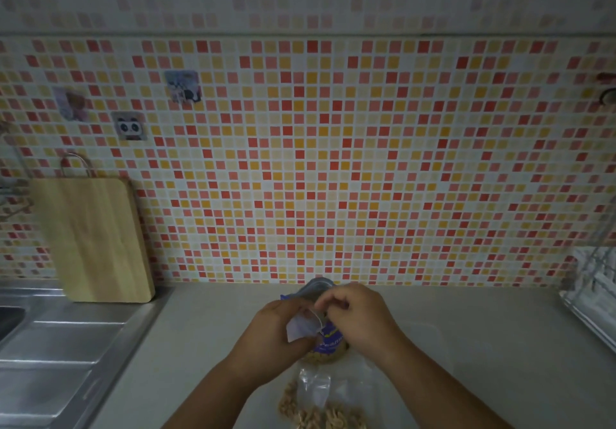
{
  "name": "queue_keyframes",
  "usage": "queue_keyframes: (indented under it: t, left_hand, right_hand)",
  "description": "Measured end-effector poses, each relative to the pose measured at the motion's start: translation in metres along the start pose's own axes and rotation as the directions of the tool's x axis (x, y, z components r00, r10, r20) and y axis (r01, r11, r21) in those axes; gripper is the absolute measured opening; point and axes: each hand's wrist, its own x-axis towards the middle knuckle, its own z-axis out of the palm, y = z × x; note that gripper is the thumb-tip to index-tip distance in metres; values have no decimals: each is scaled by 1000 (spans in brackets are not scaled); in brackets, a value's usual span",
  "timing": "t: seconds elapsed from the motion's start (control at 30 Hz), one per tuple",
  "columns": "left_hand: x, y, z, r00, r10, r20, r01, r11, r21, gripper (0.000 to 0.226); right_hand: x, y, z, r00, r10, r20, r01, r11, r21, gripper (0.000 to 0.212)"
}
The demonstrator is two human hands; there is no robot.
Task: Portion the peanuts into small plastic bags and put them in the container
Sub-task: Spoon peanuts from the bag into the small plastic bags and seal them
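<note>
A blue peanut package stands on the counter in the lower middle, with peanuts showing at its base. My left hand and my right hand meet in front of it, both pinching a small clear plastic bag at its mouth. Nearer to me lie filled clear bags of peanuts on the counter. Most of the package is hidden behind my hands. I cannot make out a container.
A steel sink and drainboard fill the left side. A wooden cutting board leans against the mosaic tile wall. A dish rack stands at the right edge. The grey counter stretches to the right.
</note>
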Motion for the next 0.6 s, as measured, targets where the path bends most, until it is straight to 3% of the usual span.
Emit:
queue_keyframes:
  t: [0.1,0.17,0.23,0.4,0.6]
  left_hand:
    - [4,-7,-1,999,-45,7,45,999,-13,46]
    - [7,-10,-1,998,-55,7,55,998,-6,48]
    - [11,-11,-1,998,-55,11,55,998,-1,44]
    - [25,-16,-2,997,-67,28,67,998,7,29]
    - [34,-22,-1,992,-103,74,101,994,40,27]
  right_hand:
    - [22,12,-6,999,-35,-28,23,937,-349,24]
    - [37,20,-4,994,25,105,50,756,-652,26]
    - [48,20,-1,970,167,178,39,613,-789,32]
    - [67,16,9,934,283,218,83,423,-902,45]
    - [75,15,14,920,330,211,77,376,-923,49]
